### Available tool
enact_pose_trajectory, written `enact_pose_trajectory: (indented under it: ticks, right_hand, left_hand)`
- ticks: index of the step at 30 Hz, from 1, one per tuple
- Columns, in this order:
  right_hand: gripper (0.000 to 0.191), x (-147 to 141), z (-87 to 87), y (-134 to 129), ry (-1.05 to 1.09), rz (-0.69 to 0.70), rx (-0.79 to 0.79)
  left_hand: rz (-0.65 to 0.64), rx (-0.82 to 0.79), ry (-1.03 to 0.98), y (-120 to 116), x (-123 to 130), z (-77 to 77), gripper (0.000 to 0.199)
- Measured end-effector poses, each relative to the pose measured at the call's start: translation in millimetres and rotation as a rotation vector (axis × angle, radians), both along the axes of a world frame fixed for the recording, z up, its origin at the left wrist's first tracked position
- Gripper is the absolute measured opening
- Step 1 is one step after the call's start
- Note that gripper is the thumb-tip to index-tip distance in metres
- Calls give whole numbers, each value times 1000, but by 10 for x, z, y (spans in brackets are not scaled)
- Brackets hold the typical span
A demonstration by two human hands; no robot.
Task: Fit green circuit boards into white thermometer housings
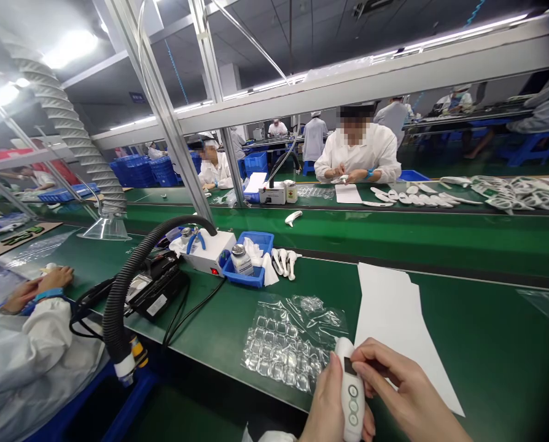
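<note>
The main risk lay with the white handheld device (352, 393), which stood upright at the near edge of the green tabletop (463, 344). Its smooth, rounded body could have slipped if the grip loosened, and it could then have dropped past that edge or onto the clear bubble sheet (284, 347) beside it. Fingers working at the small dark patch (348, 366) near its top could also have levered it out of the hold (whether the patch was a film, label or screen could not be told).

The left hand (327, 405) was closed around the lower body from behind, keeping the three round buttons facing up. The right hand (406, 383) came in from the side, narrowly curled, with its fingers (364, 366) at the dark patch; whether it gripped the device could not be told.

A white paper sheet (394, 325) lay just beside the right hand, and a blue tray (247, 276) sat farther off.
</note>
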State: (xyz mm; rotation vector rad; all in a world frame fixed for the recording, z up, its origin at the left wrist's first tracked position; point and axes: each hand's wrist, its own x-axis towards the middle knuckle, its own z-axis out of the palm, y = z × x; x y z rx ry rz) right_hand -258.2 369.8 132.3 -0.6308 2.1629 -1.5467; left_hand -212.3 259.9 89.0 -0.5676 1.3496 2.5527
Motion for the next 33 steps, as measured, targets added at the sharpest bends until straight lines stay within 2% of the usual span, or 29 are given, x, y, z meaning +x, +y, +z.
enact_pose_trajectory:
  ticks: [6, 16, 20, 27, 33]
  right_hand:
    - [27, -42, -9, 5, -21, 21, -7]
    - [27, -43, 72, 61, -63, 72, -55]
    - [27, -46, 67, 53, -68, 76, -65]
    - [27, -39, 79, 8, -42, 71, -34]
    - [26, -24, 125, 0, -28, 56, -10]
  left_hand:
    - [-38, -7, 7, -30, 26, 80, 84]
    - [-92, 33, 8, -59, 49, 189, 83]
    - [-96, 43, 5, -60, 48, 164, 83]
    - [-65, 39, 35, -16, 28, 23, 83]
    - [-63, 26, 37, -15, 28, 24, 84]
